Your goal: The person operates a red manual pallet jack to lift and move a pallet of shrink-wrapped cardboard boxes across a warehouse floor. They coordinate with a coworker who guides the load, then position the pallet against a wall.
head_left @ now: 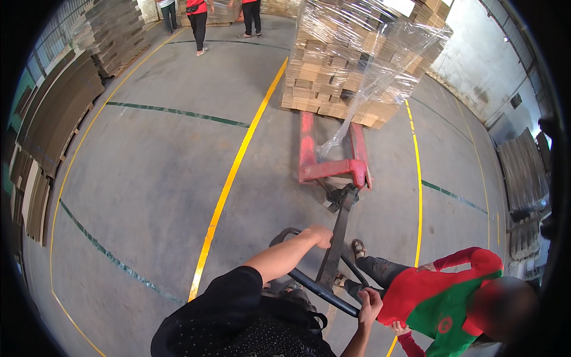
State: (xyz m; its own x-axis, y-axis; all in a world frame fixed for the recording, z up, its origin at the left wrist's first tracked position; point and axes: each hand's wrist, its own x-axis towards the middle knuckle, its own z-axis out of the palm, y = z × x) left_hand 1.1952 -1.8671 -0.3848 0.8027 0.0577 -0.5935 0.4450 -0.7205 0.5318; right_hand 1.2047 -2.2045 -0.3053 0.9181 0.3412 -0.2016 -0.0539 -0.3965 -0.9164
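A red hand pallet jack [327, 171] stands in front of me, its dark handle [334, 247] slanting back toward my body and ending in a black loop grip [321, 290]. My left hand [319, 236] reaches across the loop and is closed on its far side, right beside the shaft; its fingertips are hidden. At the loop's right end, my right hand [370, 304] is closed round the bar. The jack's forks run under a tall stack of flattened brown cardboard [333, 77] in clear film. A loose strip of film [339, 134] hangs down between the forks.
Close on my right stands a person in a red and green shirt [431, 297]. Several people [199, 27] stand at the far left. Cardboard stacks [62, 113] line the left side, with others [523, 169] at the right wall. Yellow floor lines [238, 163] flank the jack.
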